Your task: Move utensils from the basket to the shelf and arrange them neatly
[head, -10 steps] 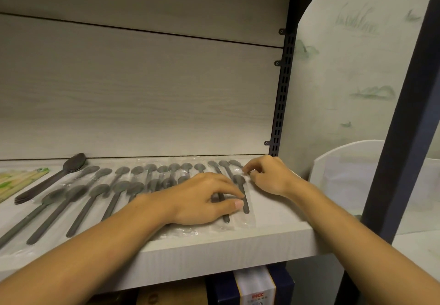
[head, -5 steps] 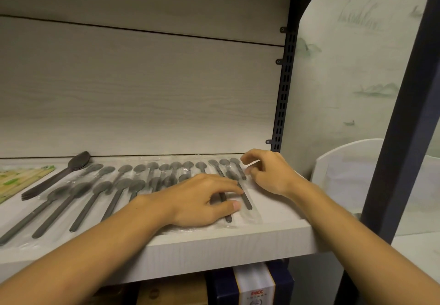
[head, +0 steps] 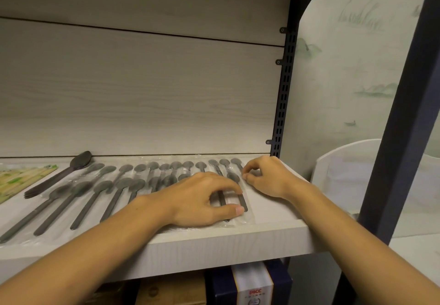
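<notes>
head view, close, facing shelf (head: 214, 242)

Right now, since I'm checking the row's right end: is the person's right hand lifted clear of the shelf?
No: the right hand rests on the shelf, fingertips pinching at the rightmost wrapped spoon.
</notes>
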`<state>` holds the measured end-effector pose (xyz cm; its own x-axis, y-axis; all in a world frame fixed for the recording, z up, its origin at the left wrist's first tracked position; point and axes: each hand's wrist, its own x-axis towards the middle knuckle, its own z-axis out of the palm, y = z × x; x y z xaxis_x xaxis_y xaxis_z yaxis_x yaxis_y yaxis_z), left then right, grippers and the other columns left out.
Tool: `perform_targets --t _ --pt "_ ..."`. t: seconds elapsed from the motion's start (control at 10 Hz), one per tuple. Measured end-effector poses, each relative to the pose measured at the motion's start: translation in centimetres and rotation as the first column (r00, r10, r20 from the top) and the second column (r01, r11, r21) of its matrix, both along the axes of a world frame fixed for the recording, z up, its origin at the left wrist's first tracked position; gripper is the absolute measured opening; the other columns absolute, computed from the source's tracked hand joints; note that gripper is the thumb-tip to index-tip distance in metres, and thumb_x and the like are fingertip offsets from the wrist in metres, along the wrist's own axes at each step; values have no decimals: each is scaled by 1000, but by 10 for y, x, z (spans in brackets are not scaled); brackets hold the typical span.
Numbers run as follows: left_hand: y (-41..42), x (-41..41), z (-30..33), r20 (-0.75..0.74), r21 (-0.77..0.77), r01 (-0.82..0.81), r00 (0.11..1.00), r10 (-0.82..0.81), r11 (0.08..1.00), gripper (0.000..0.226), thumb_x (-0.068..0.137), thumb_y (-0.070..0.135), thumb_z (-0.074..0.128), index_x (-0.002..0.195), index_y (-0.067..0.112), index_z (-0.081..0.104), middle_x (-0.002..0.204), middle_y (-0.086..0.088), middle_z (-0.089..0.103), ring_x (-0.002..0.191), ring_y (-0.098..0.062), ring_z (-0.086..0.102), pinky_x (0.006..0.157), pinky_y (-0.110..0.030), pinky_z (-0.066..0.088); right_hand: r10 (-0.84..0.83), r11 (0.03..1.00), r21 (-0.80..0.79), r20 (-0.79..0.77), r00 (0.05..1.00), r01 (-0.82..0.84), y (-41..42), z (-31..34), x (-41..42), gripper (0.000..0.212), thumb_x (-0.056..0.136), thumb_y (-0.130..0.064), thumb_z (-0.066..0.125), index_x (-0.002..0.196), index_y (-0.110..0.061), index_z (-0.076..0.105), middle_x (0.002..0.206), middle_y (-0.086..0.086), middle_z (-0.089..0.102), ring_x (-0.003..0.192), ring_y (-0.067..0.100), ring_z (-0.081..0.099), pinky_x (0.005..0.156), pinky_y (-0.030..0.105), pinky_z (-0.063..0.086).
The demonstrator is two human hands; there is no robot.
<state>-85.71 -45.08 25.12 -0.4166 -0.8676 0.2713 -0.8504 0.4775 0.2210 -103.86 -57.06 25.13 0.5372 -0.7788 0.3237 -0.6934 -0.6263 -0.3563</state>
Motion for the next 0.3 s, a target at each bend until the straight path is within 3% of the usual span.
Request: perform_targets --t 0.1,0.3 --pt "2 1 0 -14 -15 -7 1000 7 1000 48 86 66 46 125 39 55 131 24 53 122 6 43 106 -30 38 -11 1000 -10 53 999 11 3 2 -1 22 93 -19 55 109 -17 69 121 -2 65 114 14 55 85 19 34" --pt "7 2 10 -88 -75 -23 996 17 997 42 89 58 50 122 33 61 124 20 59 112 6 49 100 -23 41 -38 999 -13 123 992 40 6 4 2 24 92 -21 55 111 -17 69 116 -2 68 113 17 58 91 25 42"
